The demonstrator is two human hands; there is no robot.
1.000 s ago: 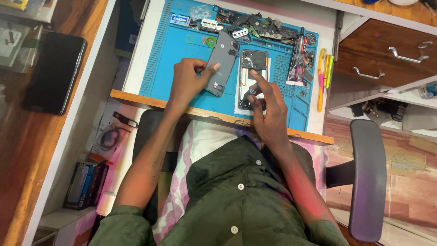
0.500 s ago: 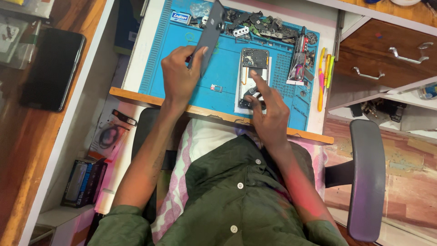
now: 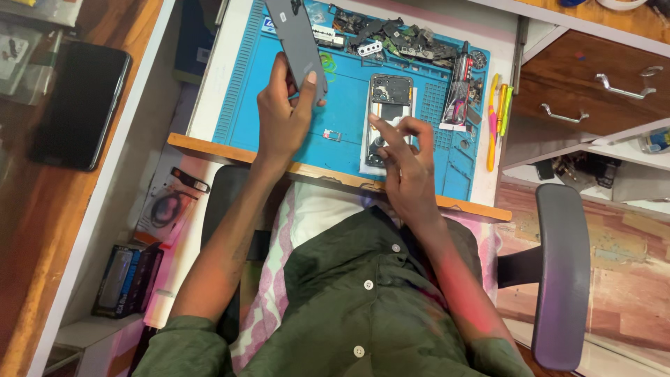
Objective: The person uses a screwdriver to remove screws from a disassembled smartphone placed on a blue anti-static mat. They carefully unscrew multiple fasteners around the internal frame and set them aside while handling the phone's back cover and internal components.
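Phone cover (image 3: 296,38), grey, is gripped by left hand (image 3: 283,115) above blue mat (image 3: 349,105); right hand (image 3: 405,157) fingers (image 3: 380,129) spread loose over opened phone (image 3: 389,94).

shirt: dark green, buttoned (white buttons) | sleeves: rolled above elbows | forearms bare

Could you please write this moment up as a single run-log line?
left hand: grips grey back cover, raised above blue mat | right hand: fingers on opened phone | loose parts at mat's far edge
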